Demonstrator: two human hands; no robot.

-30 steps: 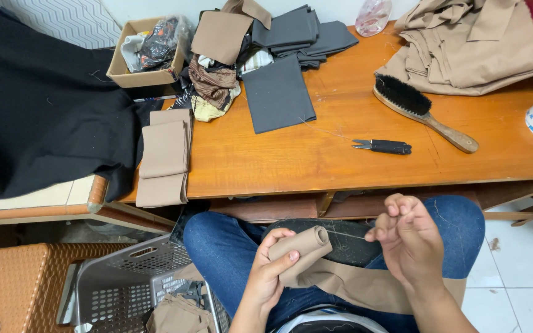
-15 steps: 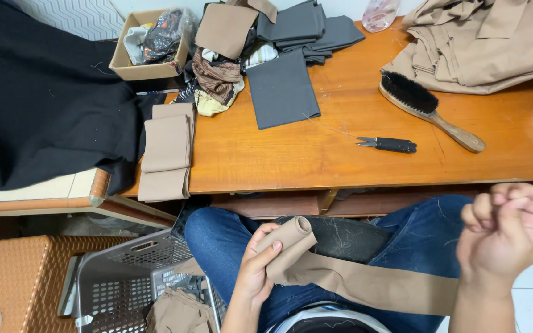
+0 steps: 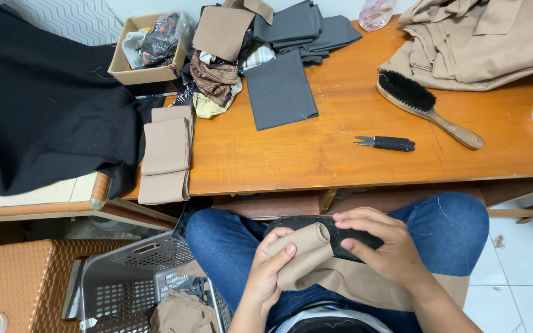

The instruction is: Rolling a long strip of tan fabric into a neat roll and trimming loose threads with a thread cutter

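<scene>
My left hand point(image 3: 269, 271) grips the rolled end of a tan strip of cloth point(image 3: 303, 256) over my lap — my right hand point(image 3: 380, 246) closes on the same strip beside a black fabric piece point(image 3: 316, 225), below the wooden table point(image 3: 316, 157).

The rolled cloth point(image 3: 300, 250) in the hands was tan, and the strip point(image 3: 340, 234) under it was black. The trousers point(image 3: 229, 246) were blue. The table point(image 3: 353, 154) was orange-brown wood. On it lay grey fabric pieces point(image 3: 279, 89), black snips point(image 3: 387, 143) and a brush point(image 3: 427, 108) with black bristles. The basket point(image 3: 124, 290) was grey
</scene>
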